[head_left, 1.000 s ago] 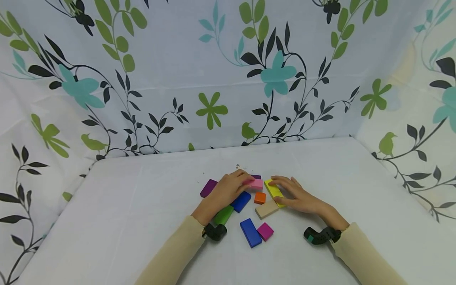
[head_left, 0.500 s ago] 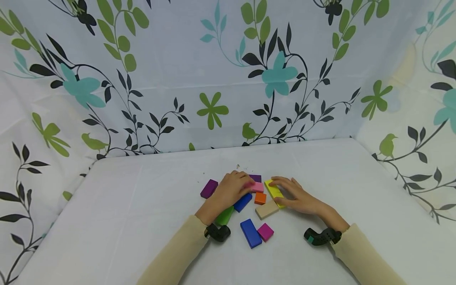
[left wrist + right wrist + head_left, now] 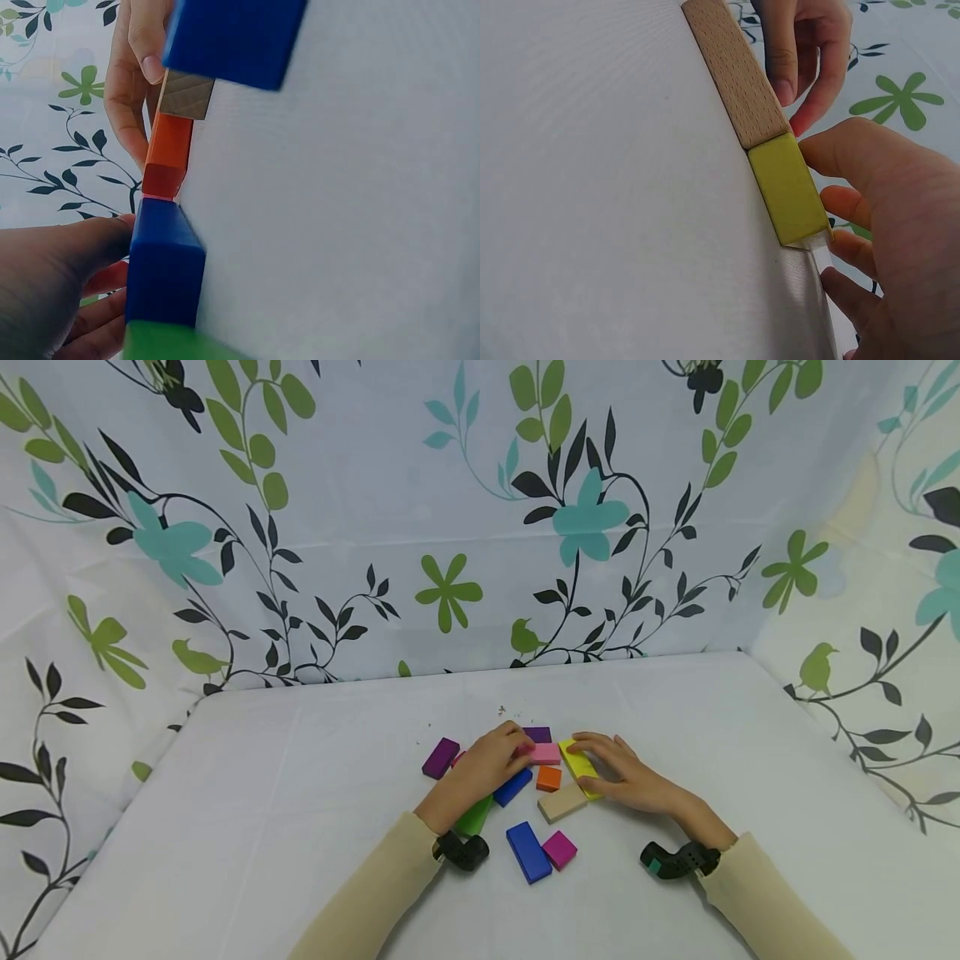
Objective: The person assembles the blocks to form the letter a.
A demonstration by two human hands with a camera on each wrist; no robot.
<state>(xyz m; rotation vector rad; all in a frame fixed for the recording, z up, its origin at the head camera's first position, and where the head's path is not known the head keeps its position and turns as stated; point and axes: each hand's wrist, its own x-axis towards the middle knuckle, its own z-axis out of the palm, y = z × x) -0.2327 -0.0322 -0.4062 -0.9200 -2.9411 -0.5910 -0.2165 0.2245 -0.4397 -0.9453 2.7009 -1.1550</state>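
Leaf-and-flower printed cloth [image 3: 360, 485] hangs behind a white table [image 3: 247, 827], where coloured blocks lie grouped near the middle. One person's right hand [image 3: 630, 781] holds the yellow block [image 3: 577, 762] between thumb and fingers, while the tan block [image 3: 562, 802] touches its near end. Their left hand [image 3: 483, 764] reaches over the group, fingertips at the left end of the pink block [image 3: 547, 754]; whether they pinch it cannot be told. That block's other end lies just beside the yellow one. Between the hands sits the orange block [image 3: 549, 778]; a blue block [image 3: 513, 786] and the green block [image 3: 474, 817] are partly covered by the left hand and wrist. Nearer the person, another blue block [image 3: 528, 852] touches the magenta block [image 3: 559, 850].
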